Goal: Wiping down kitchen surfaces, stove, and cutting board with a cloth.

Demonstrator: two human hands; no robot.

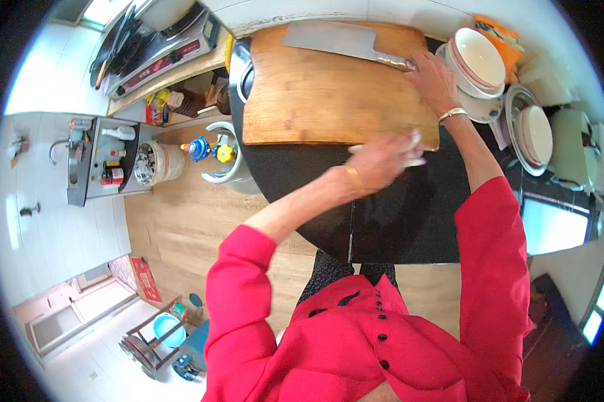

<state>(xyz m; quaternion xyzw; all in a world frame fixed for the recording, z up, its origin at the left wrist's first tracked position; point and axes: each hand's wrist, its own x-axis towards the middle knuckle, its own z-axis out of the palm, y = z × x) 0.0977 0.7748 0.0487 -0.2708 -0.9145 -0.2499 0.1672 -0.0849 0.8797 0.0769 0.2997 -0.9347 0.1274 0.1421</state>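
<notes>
My left hand, blurred by motion, holds a crumpled white cloth at the near right edge of a wooden cutting board. Across the far side of the board lies a cleaver, its blade to the left and its handle to the right. My right hand is at the board's right edge, with its fingers at the end of the cleaver handle. Whether those fingers grip the handle or only press on the board is not clear. The board rests on a black tabletop.
Stacked white bowls stand right of the board, beside a metal basin holding another bowl. A gas cylinder with a blue regulator stands left of the table. Further left are a bucket and a gas stove.
</notes>
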